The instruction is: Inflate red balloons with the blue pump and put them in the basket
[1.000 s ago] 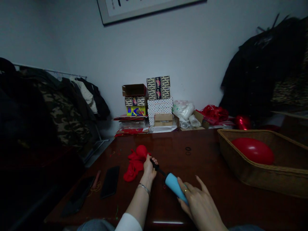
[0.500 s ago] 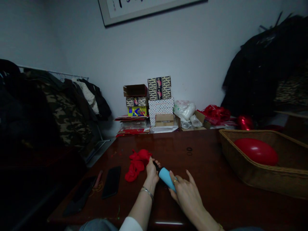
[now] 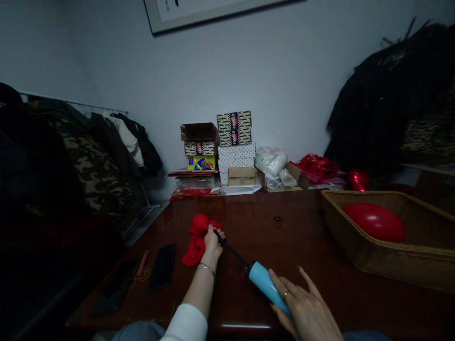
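Note:
A balloon hand pump [image 3: 267, 284] with a light blue barrel slants across the dark table in front of me. Its black rod shows between my two hands. My left hand [image 3: 212, 240] is closed around the pump's far black end, where a small round red balloon [image 3: 200, 223] sits against my fingers. More limp red balloons [image 3: 194, 251] lie beside and below that hand. My right hand [image 3: 305, 303] grips the blue barrel at the near end, thumb under it and one finger lifted off. The balloon's neck is hidden by my left fingers.
A wicker basket [image 3: 377, 263] holding a large red balloon [image 3: 373, 221] stands at the right. Two dark rings [image 3: 277, 222] lie mid-table. At the left are a black phone [image 3: 162, 267], another dark flat object [image 3: 115, 289] and a pinkish stick [image 3: 142, 263]. Stacked boxes [image 3: 236, 163] stand behind.
My right hand has drawn the blue barrel back toward me, exposing a longer black rod. My left hand has shifted slightly left, and a round red balloon shows more plainly beside it.

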Motion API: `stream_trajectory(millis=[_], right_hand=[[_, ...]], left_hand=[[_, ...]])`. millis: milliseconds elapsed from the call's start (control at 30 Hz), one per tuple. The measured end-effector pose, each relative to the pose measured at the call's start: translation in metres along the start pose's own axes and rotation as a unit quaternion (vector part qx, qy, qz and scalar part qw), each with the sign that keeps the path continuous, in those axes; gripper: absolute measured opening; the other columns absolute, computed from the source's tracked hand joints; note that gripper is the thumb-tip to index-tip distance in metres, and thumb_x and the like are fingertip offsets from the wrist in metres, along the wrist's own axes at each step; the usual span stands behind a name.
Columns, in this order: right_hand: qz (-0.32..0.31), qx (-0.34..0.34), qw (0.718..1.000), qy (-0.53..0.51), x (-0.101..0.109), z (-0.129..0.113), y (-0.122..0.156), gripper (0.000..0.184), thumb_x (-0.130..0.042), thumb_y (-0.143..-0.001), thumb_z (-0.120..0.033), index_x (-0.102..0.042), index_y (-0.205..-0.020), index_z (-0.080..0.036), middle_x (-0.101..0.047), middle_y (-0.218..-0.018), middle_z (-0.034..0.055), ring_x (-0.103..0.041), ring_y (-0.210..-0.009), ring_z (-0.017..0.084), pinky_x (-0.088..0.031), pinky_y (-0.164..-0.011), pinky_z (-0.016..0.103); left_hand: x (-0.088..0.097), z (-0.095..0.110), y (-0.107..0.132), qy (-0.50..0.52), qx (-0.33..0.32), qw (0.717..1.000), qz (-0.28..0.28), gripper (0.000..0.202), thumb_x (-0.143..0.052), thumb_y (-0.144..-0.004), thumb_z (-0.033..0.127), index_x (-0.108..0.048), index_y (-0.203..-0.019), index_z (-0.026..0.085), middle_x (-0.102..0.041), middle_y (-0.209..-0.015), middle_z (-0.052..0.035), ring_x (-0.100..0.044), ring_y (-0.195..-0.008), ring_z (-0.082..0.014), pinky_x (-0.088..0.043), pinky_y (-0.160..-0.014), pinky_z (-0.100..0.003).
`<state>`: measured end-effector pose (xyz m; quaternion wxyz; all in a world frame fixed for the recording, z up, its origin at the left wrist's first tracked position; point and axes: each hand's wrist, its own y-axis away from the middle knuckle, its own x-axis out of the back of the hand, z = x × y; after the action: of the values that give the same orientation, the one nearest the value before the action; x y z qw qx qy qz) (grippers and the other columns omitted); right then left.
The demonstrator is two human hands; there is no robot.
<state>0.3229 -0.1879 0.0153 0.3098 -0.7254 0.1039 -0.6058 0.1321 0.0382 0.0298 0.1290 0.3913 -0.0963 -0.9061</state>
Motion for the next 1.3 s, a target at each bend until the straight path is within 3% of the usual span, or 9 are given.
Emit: stream_trajectory(millis=[133,300,533,700,900,1300], right_hand=[[-0.007,-0.015,1.0,0.01,0.005,-0.001,-0.002,0.055,-0.05,-0.081,-0.021,-0.039,-0.135,-0.021,-0.066,-0.105,0.0036,-0.064,-0.076,0.016,-0.013,-0.108,0.048],[-0.064,-0.047,0.997,0.009,0.005,-0.012,-0.022,0.053,-0.055,-0.079,-0.021,-0.045,-0.131,-0.022,-0.067,-0.1,0.0024,-0.063,-0.074,0.015,-0.012,-0.109,0.048],[-0.106,-0.066,0.99,0.062,-0.007,-0.032,-0.061,0.05,-0.056,-0.079,-0.021,-0.049,-0.129,-0.019,-0.068,-0.091,0.0052,-0.064,-0.074,0.018,-0.016,-0.108,0.047],[-0.115,-0.085,0.988,0.055,-0.016,-0.036,-0.07,0.05,-0.057,-0.08,-0.025,-0.049,-0.129,-0.018,-0.068,-0.089,0.0053,-0.065,-0.074,0.018,-0.018,-0.107,0.047],[-0.102,-0.078,0.991,0.031,-0.018,-0.033,-0.059,0.052,-0.058,-0.079,-0.023,-0.047,-0.13,-0.018,-0.068,-0.094,0.0059,-0.065,-0.078,0.018,-0.017,-0.108,0.046],[-0.024,-0.031,0.999,-0.034,-0.005,-0.003,-0.006,0.056,-0.052,-0.081,-0.024,-0.038,-0.136,-0.025,-0.067,-0.107,0.002,-0.065,-0.079,0.015,-0.016,-0.11,0.046]], left_hand=[[-0.001,-0.005,0.003,0.014,0.018,1.0,0.002,0.029,-0.037,-0.094,0.028,-0.037,-0.067,0.019,-0.037,-0.047,0.0057,-0.037,-0.035,-0.0058,-0.027,-0.037,-0.015],[-0.002,-0.014,0.014,0.008,0.026,1.0,0.004,0.029,-0.036,-0.094,0.028,-0.037,-0.067,0.019,-0.036,-0.046,0.0059,-0.035,-0.035,-0.0058,-0.026,-0.037,-0.016],[-0.007,-0.033,0.03,-0.007,0.037,0.999,-0.012,0.028,-0.04,-0.093,0.029,-0.038,-0.067,0.019,-0.037,-0.046,0.0057,-0.036,-0.036,-0.0063,-0.028,-0.039,-0.018],[-0.006,-0.037,0.031,-0.025,0.038,0.999,-0.011,0.028,-0.04,-0.093,0.029,-0.037,-0.066,0.02,-0.037,-0.046,0.0056,-0.036,-0.036,-0.0073,-0.03,-0.039,-0.019],[-0.003,-0.031,0.02,-0.033,0.024,0.999,-0.003,0.028,-0.041,-0.092,0.03,-0.038,-0.067,0.02,-0.036,-0.045,0.0064,-0.035,-0.035,-0.0068,-0.026,-0.038,-0.018],[0.006,-0.005,-0.014,-0.03,-0.007,1.0,-0.002,0.026,-0.046,-0.089,0.031,-0.039,-0.068,0.019,-0.04,-0.047,0.0057,-0.038,-0.035,-0.0065,-0.029,-0.037,-0.016]])
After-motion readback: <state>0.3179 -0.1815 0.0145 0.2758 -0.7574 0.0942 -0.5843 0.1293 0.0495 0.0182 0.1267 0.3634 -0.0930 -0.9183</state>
